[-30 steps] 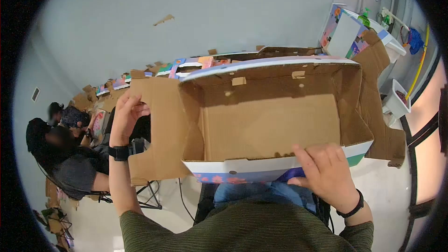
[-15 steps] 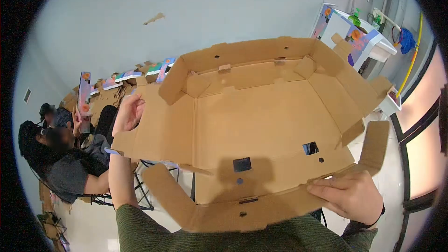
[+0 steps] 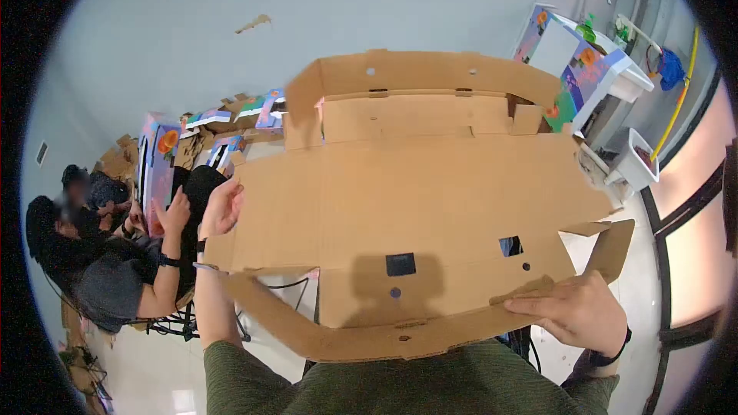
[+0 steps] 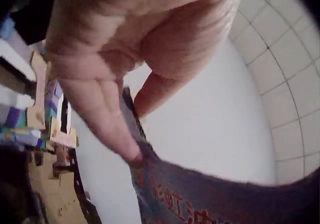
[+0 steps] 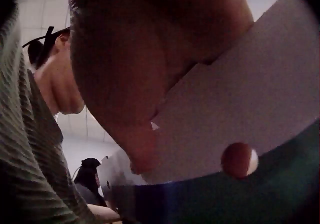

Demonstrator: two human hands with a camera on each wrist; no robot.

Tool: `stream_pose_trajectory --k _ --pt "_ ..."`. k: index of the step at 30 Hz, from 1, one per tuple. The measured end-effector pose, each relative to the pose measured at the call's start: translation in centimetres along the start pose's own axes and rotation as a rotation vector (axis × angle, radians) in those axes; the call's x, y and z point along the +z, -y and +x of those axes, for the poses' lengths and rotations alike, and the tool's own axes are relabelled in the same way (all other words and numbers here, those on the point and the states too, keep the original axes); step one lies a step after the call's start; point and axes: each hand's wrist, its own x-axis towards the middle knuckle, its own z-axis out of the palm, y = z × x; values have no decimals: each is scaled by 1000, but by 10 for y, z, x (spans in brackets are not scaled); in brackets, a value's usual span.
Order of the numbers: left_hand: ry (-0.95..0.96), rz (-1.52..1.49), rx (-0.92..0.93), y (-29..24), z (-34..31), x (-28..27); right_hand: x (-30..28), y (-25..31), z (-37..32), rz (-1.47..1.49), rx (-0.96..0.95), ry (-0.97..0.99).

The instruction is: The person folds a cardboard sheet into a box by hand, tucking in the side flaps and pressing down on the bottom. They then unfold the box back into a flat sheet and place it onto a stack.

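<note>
An unfolded cardboard box with a plain brown inside is spread out in front of my body. Its far and near flaps stand up, and two square holes show near its front. My left hand holds the left end panel at its edge; in the left wrist view, thumb and finger pinch the dark printed cardboard. At the near right edge, my right hand grips the front flap, with the thumb on the inner side. A round hole shows in the printed outer face in the right wrist view.
Two people sit at the left, with a tall flower-printed box before them. More printed cardboard is piled along the wall. At the right are a sink with a tap, a white bin and a yellow hose.
The box has gone from standing walls to lying opened out nearly flat, its corners unfolded. My right hand moved right and down with the front flap; my left hand has kept hold of the left panel.
</note>
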Motion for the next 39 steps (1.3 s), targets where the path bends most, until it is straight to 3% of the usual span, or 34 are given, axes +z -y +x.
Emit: stream_pose_trajectory --k 2,5,8,12,13,14,17,20,21,23,25,30,34,37,39 --pt "116 134 12 6 27 -45 4 7 3 33 -24 -150" --pt "-90 204 -23 -43 -3 -35 5 11 3 -28 -41 -288" --pt "-21 200 270 -69 -14 -73 -7 9 6 -188 10 -402" --pt "-98 229 394 -100 -38 -34 -25 -18 35 -256 -22 -697" --pt "-103 296 446 -105 -40 -11 -36 -30 45 -261 -6 -697" --pt "64 309 543 -108 -46 10 -46 -42 55 -266 9 -698" --pt "-94 426 570 -102 -22 33 -74 -94 90 -180 77 -743" --pt "-108 406 566 -85 6 58 -107 -147 131 -426 34 -865" --pt "-117 413 549 -79 14 68 -114 -156 143 -540 21 -906" --pt "-117 435 543 -66 30 85 -122 -159 164 -452 148 -946" --pt "-92 434 541 -51 43 102 -120 -166 179 -455 151 -1015" --pt "-61 416 462 -14 86 124 -77 -209 223 -805 -181 -1164" --pt "-102 340 317 19 127 137 5 -238 255 -708 -190 -940" --pt "-139 373 348 63 166 130 93 -270 274 -477 -169 -742" --pt "-192 586 363 94 193 128 152 -291 285 -376 -162 -621"
